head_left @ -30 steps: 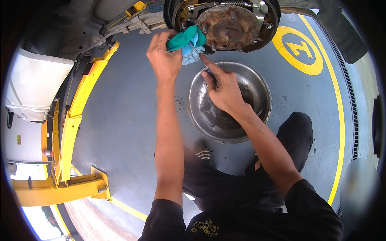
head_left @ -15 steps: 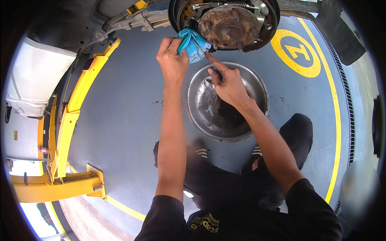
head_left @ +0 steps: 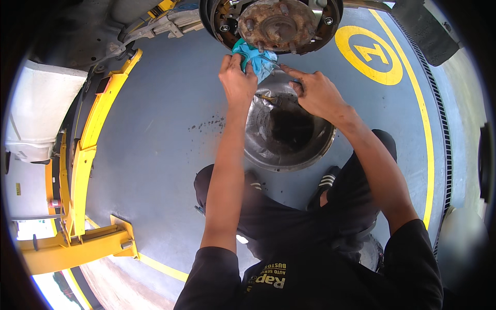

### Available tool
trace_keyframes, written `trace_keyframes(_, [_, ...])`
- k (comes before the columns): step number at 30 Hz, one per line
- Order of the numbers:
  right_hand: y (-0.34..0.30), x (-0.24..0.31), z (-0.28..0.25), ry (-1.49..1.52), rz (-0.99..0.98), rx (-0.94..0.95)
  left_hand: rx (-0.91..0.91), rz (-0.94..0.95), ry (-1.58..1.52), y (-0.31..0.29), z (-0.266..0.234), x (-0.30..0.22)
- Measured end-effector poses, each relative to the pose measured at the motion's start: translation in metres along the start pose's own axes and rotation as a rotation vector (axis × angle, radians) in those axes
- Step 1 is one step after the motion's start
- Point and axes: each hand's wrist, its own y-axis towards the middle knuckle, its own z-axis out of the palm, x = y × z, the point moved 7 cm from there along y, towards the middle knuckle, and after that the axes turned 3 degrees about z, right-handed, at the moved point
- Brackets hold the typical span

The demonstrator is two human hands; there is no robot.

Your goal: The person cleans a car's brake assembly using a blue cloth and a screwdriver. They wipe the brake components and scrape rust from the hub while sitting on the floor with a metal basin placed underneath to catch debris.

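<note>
My left hand (head_left: 238,82) is closed on a crumpled blue-green cloth (head_left: 260,63), just under a rusty wheel hub (head_left: 276,28) with studs. Around the hub sits an exposed drum brake assembly (head_left: 223,26) with a spring showing. A thin metal rod (head_left: 270,61) runs from the cloth to my right hand (head_left: 321,95). That hand is closed at the rod's near end, its index finger stretched along it; any handle is hidden. Dark grime marks the right fingers. Below both hands, a round metal basin (head_left: 323,150) holds dark liquid and a brush (head_left: 269,99).
A yellow lift arm (head_left: 88,150) stands at left beside a pale body panel (head_left: 44,103). A dark flap (head_left: 426,31) hangs at upper right. Wet spots mark the grey floor (head_left: 160,139) left of the basin. A drain grate (head_left: 445,155) runs along the right.
Both hands, with the cloth and rod, have shifted slightly right in view. The hub and basin sit higher and farther left in the picture. The brush in the basin shows more plainly.
</note>
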Motion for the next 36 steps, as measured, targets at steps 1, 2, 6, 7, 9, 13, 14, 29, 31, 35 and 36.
trace_keyframes(1, [-0.001,-0.002,-0.008,-0.041,-0.012,-0.005,0.053,-0.031,0.009,0.001,0.004,-0.001])
trace_keyframes(2, [-0.003,-0.004,-0.013,-0.077,-0.017,-0.006,0.084,-0.020,-0.013,0.003,0.004,-0.006])
trace_keyframes(6, [0.014,0.016,-0.019,-0.153,-0.111,-0.052,0.014,-0.044,-0.051,0.018,-0.012,-0.013])
trace_keyframes(7, [0.016,0.019,-0.023,-0.172,-0.140,-0.079,-0.051,-0.066,-0.054,0.024,-0.020,-0.012])
trace_keyframes(9, [0.011,0.011,-0.012,-0.137,-0.037,-0.006,-0.029,-0.008,-0.093,0.012,-0.018,-0.004])
trace_keyframes(13, [-0.015,-0.054,0.009,-0.241,0.004,0.075,0.406,0.043,-0.255,-0.030,0.049,-0.035])
trace_keyframes(14, [-0.029,-0.068,0.008,-0.186,0.095,0.109,0.559,0.032,-0.309,-0.055,0.070,-0.034])
trace_keyframes(29, [-0.069,0.057,0.043,0.870,-0.046,-0.205,0.299,-0.132,-0.132,0.084,-0.088,-0.034])
trace_keyframes(31, [-0.050,0.081,0.037,0.959,-0.092,-0.283,0.196,-0.007,-0.299,0.102,-0.086,-0.042])
trace_keyframes(35, [0.002,0.108,0.037,0.932,-0.122,-0.465,0.002,0.394,-0.135,0.135,-0.077,-0.058])
trace_keyframes(36, [0.022,0.110,0.030,0.975,-0.089,-0.496,-0.037,0.453,-0.144,0.139,-0.073,-0.064])
